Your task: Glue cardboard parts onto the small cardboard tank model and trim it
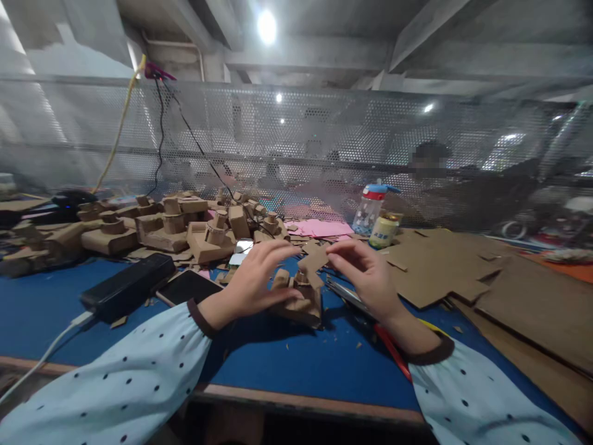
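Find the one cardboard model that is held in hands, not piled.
The cardboard model at front centre: the left hand grips it, the right hand meets its top flap; the other models sit piled back left.

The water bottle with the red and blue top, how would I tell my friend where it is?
Look along the back of the blue table, right below the mesh screen, left of the flat cardboard sheets. The bottle stands there beside a shorter jar. It is see-through with a red collar and blue lid, while the jar has a yellow label.
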A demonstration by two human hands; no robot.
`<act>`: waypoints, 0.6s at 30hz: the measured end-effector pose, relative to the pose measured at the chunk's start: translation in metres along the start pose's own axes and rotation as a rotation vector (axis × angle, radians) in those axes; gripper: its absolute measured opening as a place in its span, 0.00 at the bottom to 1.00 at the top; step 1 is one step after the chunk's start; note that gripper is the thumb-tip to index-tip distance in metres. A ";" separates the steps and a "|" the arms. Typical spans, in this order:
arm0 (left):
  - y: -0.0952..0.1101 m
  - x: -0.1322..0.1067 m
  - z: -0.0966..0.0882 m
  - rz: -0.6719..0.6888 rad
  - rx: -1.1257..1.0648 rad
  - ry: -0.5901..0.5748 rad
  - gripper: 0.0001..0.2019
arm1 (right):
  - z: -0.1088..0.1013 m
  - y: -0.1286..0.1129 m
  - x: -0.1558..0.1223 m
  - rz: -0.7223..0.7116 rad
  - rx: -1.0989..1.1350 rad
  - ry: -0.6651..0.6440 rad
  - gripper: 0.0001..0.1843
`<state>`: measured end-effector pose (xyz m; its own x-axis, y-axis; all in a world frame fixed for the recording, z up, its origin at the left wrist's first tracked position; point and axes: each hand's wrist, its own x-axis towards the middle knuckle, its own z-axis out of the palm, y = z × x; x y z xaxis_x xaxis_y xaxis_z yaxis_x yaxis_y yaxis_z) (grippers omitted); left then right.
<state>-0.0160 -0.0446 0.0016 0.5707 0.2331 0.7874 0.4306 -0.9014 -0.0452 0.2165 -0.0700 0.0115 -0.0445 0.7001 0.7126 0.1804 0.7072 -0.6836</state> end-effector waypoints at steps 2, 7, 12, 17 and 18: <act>-0.009 -0.003 0.002 -0.254 -0.202 -0.144 0.44 | -0.006 0.004 0.003 0.030 0.033 0.064 0.08; -0.019 -0.014 0.006 -0.590 -0.637 -0.565 0.57 | -0.018 0.012 0.011 0.249 0.221 0.041 0.17; -0.015 -0.017 0.012 -0.533 -0.541 -0.523 0.47 | -0.022 0.011 0.014 0.469 0.347 -0.075 0.18; -0.011 -0.013 0.009 -0.257 -0.320 -0.431 0.45 | -0.017 0.007 0.011 0.488 0.330 -0.135 0.17; -0.010 -0.012 0.008 -0.230 -0.300 -0.429 0.45 | -0.016 0.006 0.010 0.477 0.335 -0.153 0.17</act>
<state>-0.0218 -0.0352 -0.0121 0.7454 0.5063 0.4337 0.3954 -0.8596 0.3237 0.2330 -0.0602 0.0170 -0.1802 0.9363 0.3015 -0.1030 0.2869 -0.9524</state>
